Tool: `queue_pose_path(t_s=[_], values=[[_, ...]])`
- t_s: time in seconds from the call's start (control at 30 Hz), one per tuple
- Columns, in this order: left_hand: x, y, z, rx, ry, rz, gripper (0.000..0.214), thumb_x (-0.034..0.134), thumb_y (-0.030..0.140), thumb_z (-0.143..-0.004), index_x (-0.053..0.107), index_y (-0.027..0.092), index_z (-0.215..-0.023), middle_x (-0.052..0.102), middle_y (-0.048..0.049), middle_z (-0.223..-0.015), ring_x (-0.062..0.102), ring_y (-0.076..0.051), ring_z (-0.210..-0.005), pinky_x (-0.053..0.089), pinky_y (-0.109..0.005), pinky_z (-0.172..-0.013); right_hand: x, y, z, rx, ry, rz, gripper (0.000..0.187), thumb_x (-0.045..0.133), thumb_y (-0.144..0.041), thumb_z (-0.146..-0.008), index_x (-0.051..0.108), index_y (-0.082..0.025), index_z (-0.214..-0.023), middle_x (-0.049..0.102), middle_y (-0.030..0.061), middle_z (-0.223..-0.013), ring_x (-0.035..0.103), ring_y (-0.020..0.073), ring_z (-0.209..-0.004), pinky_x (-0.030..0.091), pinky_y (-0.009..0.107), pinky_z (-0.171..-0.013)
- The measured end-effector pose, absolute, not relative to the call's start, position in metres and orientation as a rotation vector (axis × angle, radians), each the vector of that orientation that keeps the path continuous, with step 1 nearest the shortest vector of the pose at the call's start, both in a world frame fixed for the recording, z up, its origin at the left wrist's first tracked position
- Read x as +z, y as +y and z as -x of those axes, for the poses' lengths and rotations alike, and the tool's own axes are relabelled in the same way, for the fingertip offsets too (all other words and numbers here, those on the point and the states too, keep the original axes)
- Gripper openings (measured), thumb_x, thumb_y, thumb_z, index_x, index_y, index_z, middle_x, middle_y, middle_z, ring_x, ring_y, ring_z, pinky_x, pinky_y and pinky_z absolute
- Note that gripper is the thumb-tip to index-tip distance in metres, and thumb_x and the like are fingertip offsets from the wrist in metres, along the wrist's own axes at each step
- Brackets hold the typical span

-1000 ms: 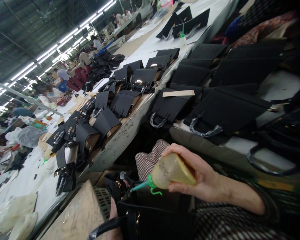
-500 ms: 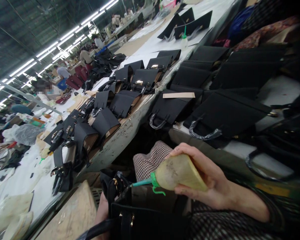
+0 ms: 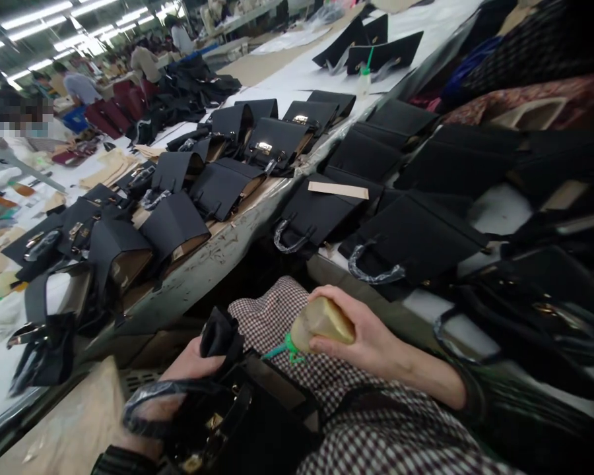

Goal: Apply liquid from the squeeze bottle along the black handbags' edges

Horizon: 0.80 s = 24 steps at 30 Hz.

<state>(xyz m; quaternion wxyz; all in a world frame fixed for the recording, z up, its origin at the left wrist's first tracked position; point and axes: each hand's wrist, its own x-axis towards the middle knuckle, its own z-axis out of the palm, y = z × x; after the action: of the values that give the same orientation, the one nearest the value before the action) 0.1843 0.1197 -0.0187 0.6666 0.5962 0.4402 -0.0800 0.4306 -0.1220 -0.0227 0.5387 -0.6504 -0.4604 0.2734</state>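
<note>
My right hand (image 3: 363, 336) is closed round a yellowish squeeze bottle (image 3: 321, 323) with a green nozzle (image 3: 281, 349) that points left toward a black handbag (image 3: 247, 415) on my lap. My left hand (image 3: 191, 369) grips the bag's upper edge beside a black flap (image 3: 220, 333), and part of it is hidden behind the plastic-wrapped handle (image 3: 148, 402). Checked fabric (image 3: 277, 316) covers my lap beneath both.
Rows of black handbags (image 3: 321, 211) with wrapped handles lie on the long worktables (image 3: 212, 257) ahead and to the right. A second glue bottle (image 3: 362, 78) stands far back. Other people (image 3: 79, 86) work at tables at the upper left.
The view has swung down and right. My right hand with the bottle has drawn back slightly from the bag, and my left hand has come more into sight on the bag's edge.
</note>
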Motion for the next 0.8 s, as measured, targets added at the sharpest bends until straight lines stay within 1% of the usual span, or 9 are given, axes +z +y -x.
queue_pose_path(t_s=[0.07, 0.2, 0.3, 0.37, 0.47, 0.57, 0.67, 0.8], values=[[-0.032, 0.119, -0.189, -0.163, 0.996, -1.334, 0.049, 0.093, 0.034, -0.063, 0.075, 0.011, -0.101, 0.080, -0.0064, -0.087, 0.074, -0.025, -0.082, 0.059, -0.031, -0.079, -0.028, -0.116, -0.435, 0.628, -1.136, 1.562, 0.058, 0.082, -0.051, -0.083, 0.054, -0.022, -0.124, 0.063, 0.0066, -0.112, 0.063, 0.0213, -0.092, 0.055, 0.034, -0.082], [-0.041, 0.120, -0.190, -0.203, 0.983, -1.340, 0.044, 0.084, 0.031, -0.076, 0.070, 0.011, -0.112, 0.081, -0.0086, -0.097, 0.074, -0.027, -0.084, 0.061, -0.034, -0.077, -0.032, -0.101, -0.441, 0.555, -1.256, 1.514, 0.061, 0.083, -0.052, -0.082, 0.053, -0.020, -0.125, 0.062, 0.0085, -0.115, 0.062, 0.0216, -0.096, 0.054, 0.035, -0.086], [-0.043, 0.123, -0.190, -0.208, 1.029, -1.371, 0.045, 0.084, 0.029, -0.073, 0.070, 0.010, -0.111, 0.081, -0.0080, -0.097, 0.074, -0.026, -0.085, 0.061, -0.032, -0.077, -0.035, -0.089, -0.443, 0.488, -1.328, 1.490, 0.062, 0.082, -0.052, -0.084, 0.051, -0.020, -0.126, 0.062, 0.0098, -0.116, 0.062, 0.0222, -0.098, 0.054, 0.036, -0.087], [-0.047, 0.124, -0.189, -0.209, 1.067, -1.390, 0.045, 0.085, 0.028, -0.072, 0.070, 0.011, -0.110, 0.081, -0.0063, -0.097, 0.074, -0.026, -0.086, 0.061, -0.029, -0.077, -0.036, -0.083, -0.445, 0.478, -1.359, 1.493, 0.061, 0.082, -0.052, -0.084, 0.051, -0.020, -0.126, 0.063, 0.0093, -0.115, 0.063, 0.0220, -0.097, 0.054, 0.036, -0.085], [-0.054, 0.127, -0.183, -0.199, 1.060, -1.370, 0.044, 0.085, 0.030, -0.073, 0.070, 0.013, -0.111, 0.081, -0.0047, -0.099, 0.074, -0.026, -0.088, 0.061, -0.029, -0.076, -0.035, -0.080, -0.447, 0.487, -1.386, 1.502, 0.059, 0.082, -0.051, -0.084, 0.053, -0.019, -0.124, 0.064, 0.0078, -0.112, 0.063, 0.0210, -0.094, 0.054, 0.034, -0.084], [-0.057, 0.127, -0.179, -0.190, 1.080, -1.330, 0.044, 0.087, 0.032, -0.073, 0.070, 0.015, -0.110, 0.081, -0.0045, -0.097, 0.074, -0.024, -0.083, 0.062, -0.029, -0.073, -0.033, -0.083, -0.449, 0.522, -1.413, 1.522, 0.058, 0.081, -0.051, -0.085, 0.053, -0.019, -0.124, 0.065, 0.0071, -0.111, 0.064, 0.0208, -0.094, 0.054, 0.033, -0.085], [-0.055, 0.126, -0.180, -0.174, 1.063, -1.298, 0.043, 0.089, 0.033, -0.072, 0.071, 0.016, -0.106, 0.081, -0.0035, -0.094, 0.073, -0.021, -0.081, 0.062, -0.026, -0.073, -0.033, -0.088, -0.450, 0.571, -1.445, 1.552, 0.059, 0.081, -0.051, -0.085, 0.053, -0.018, -0.125, 0.065, 0.0083, -0.113, 0.064, 0.0220, -0.095, 0.053, 0.035, -0.086], [-0.050, 0.123, -0.185, -0.178, 1.055, -1.307, 0.040, 0.087, 0.032, -0.074, 0.071, 0.017, -0.108, 0.081, -0.0038, -0.101, 0.073, -0.021, -0.083, 0.062, -0.026, -0.073, -0.034, -0.091, -0.450, 0.565, -1.458, 1.586, 0.058, 0.080, -0.051, -0.086, 0.053, -0.018, -0.125, 0.065, 0.0089, -0.112, 0.064, 0.0226, -0.094, 0.054, 0.036, -0.083]])
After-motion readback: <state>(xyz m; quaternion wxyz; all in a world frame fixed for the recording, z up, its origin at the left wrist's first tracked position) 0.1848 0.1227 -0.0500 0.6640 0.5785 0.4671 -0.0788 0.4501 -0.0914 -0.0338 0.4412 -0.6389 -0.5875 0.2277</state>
